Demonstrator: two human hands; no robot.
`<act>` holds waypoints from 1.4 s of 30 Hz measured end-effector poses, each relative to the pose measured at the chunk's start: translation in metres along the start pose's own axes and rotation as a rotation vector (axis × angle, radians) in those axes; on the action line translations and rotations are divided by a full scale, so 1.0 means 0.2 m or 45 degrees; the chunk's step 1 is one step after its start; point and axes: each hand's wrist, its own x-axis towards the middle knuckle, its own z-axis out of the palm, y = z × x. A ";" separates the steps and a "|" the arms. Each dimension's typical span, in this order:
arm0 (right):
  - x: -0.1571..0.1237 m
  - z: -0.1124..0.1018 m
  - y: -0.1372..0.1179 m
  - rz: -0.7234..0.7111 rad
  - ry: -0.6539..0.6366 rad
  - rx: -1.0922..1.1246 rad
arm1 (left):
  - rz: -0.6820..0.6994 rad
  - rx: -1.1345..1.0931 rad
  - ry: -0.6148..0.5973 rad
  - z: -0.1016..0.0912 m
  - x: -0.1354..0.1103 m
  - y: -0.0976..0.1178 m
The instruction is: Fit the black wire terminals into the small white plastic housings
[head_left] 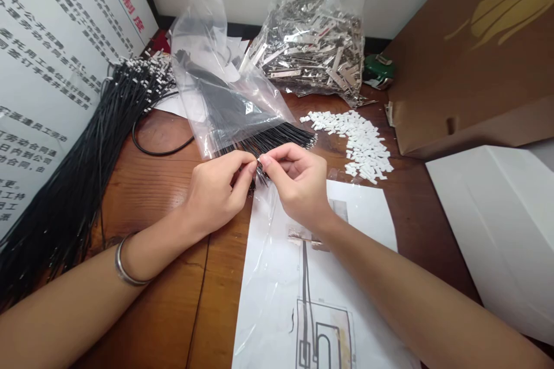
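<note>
Left hand [223, 184], right hand [298, 179]: pinched tip-to-tip near black cables [283, 135], contents unclear; apparently fine fitting, next needing steady alignment.

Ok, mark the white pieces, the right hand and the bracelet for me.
White pieces [366, 147]: head view, middle of the pile.
Right hand [300, 183]: head view, thumb side of the hand.
Bracelet [119, 266]: head view, outer face of the band.

White board [56, 52]: red "理制度"; black, apparently, "劳动合同".
</note>
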 end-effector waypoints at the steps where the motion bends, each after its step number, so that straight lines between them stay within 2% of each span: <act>1: 0.00 0.00 0.00 -0.008 0.015 0.018 | -0.053 -0.063 -0.001 0.00 0.00 0.00; 4: 0.00 0.00 0.00 -0.021 0.035 0.042 | -0.196 -0.273 -0.009 0.01 0.01 0.00; 7: 0.00 0.01 0.00 -0.018 0.041 0.040 | -0.240 -0.387 -0.009 0.01 0.01 0.00; 23: 0.00 0.00 0.00 0.035 -0.020 0.012 | -0.269 -0.451 -0.029 0.01 0.01 0.01; 30: 0.00 0.00 0.00 0.039 -0.058 0.006 | -0.335 -0.520 -0.012 0.01 0.00 0.00; 34: -0.01 0.00 0.00 -0.036 -0.054 0.046 | -0.430 -0.671 0.018 0.01 0.01 0.01; 42: -0.02 0.01 0.00 -0.275 0.025 -0.186 | -0.461 -0.751 0.071 0.01 0.02 0.02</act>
